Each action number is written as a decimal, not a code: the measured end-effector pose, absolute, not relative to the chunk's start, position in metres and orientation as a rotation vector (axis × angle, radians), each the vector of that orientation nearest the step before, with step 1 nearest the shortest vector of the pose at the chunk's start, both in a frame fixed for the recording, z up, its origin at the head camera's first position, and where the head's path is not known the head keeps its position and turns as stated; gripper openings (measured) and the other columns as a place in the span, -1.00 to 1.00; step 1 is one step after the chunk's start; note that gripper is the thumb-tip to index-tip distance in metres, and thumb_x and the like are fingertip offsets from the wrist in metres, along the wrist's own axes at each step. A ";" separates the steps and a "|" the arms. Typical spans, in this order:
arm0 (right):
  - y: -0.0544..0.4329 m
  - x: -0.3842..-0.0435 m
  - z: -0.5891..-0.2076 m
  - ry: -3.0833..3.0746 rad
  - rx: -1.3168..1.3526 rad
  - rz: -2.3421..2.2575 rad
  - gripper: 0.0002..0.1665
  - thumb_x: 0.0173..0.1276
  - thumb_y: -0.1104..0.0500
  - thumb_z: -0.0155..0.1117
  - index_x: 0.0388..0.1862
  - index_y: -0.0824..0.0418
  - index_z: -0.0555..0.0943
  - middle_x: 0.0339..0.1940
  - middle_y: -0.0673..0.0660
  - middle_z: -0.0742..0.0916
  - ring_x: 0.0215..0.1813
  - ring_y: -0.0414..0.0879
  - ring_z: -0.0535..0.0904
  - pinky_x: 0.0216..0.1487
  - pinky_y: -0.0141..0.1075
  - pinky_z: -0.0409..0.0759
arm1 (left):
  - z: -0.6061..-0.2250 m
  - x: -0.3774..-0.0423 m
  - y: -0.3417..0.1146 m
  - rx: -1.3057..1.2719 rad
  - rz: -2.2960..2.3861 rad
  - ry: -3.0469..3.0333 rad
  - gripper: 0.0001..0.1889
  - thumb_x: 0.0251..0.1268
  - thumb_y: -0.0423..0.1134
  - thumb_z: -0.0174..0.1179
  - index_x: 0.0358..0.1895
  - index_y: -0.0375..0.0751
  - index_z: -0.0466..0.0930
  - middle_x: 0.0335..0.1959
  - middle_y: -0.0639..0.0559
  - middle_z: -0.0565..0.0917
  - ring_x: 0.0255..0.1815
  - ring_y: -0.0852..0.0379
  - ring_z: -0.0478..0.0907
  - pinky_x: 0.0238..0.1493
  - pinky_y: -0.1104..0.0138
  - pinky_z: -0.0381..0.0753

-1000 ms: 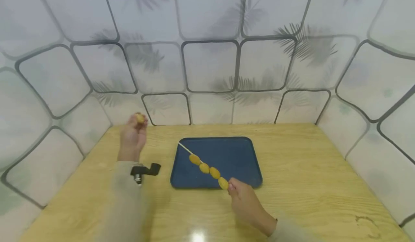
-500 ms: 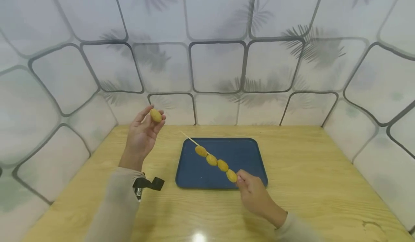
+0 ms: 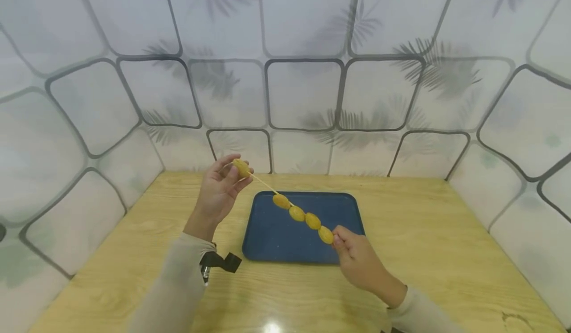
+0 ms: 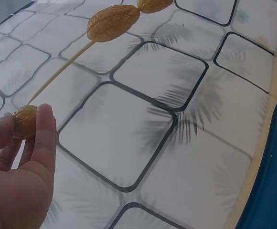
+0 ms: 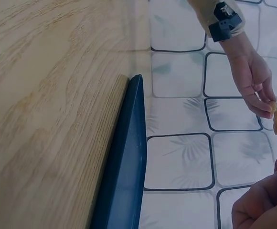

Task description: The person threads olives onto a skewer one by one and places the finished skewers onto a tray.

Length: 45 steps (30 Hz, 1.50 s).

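My left hand (image 3: pixel 218 192) pinches one wrinkled, yellow-brown oval fruit (image 3: pixel 242 168), which looks like a candied date, between thumb and fingers. A thin bamboo skewer (image 3: pixel 264 183) slants up from my right hand (image 3: pixel 363 263), which grips its lower end. Several matching fruits (image 3: pixel 297 213) are threaded along the skewer above that grip. In the left wrist view the bare tip of the skewer meets the top of the single fruit (image 4: pixel 25 121); whether it has pierced the skin cannot be told. The skewer's held end is hidden inside the right fist.
Under the skewer, a dark blue tray (image 3: pixel 276 246) lies on the wooden table (image 3: pixel 415 224). Patterned white panels (image 3: pixel 299 95) rise along the table's back and sides. A black strap (image 3: pixel 220 261) is round the left wrist.
The left hand has come rightward with its fruit, from well apart to the skewer's tip. The right hand has shifted a little right in view, still holding the loaded skewer.
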State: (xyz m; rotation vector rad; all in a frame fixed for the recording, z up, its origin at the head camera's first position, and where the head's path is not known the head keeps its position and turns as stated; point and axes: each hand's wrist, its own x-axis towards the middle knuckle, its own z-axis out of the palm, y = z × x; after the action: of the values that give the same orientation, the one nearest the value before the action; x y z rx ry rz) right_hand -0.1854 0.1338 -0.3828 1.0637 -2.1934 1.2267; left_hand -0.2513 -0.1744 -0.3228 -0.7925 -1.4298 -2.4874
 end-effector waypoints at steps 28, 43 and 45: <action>0.124 -0.172 -0.383 -2.301 0.975 1.244 -0.63 0.47 0.45 0.07 -0.52 0.14 0.36 -0.64 -0.25 0.31 -0.60 -0.49 0.09 -0.73 -0.54 0.14 | -0.335 -0.248 -0.148 -0.471 -2.509 -1.412 -0.90 0.24 -0.30 0.34 -0.21 -0.13 0.66 -0.20 0.01 0.62 -0.19 0.13 0.69 -0.07 0.38 0.75; 0.110 -0.178 -0.385 -2.309 0.924 1.320 -0.63 0.47 0.46 0.04 -0.54 0.17 0.35 -0.64 -0.21 0.33 -0.61 -0.46 0.11 -0.70 -0.51 0.14 | -0.346 -0.247 -0.127 -0.444 -2.601 -1.422 -0.96 0.27 -0.32 0.32 -0.31 -0.12 0.65 -0.18 0.08 0.65 -0.24 0.22 0.67 -0.14 0.43 0.73; 0.110 -0.181 -0.383 -2.304 0.935 1.329 -0.63 0.48 0.45 0.04 -0.54 0.19 0.35 -0.65 -0.19 0.35 -0.61 -0.45 0.14 -0.70 -0.50 0.17 | -0.347 -0.247 -0.126 -0.468 -2.601 -1.428 -0.91 0.20 -0.25 0.38 -0.32 -0.12 0.65 -0.19 0.10 0.66 -0.25 0.24 0.66 -0.16 0.44 0.72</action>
State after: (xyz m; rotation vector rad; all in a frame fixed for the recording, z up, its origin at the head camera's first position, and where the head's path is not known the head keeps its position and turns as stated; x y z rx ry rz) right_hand -0.1807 0.1102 -0.3830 0.9346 -2.3042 1.3293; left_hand -0.2467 -0.1256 -0.3471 -0.4683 -1.4278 -2.6015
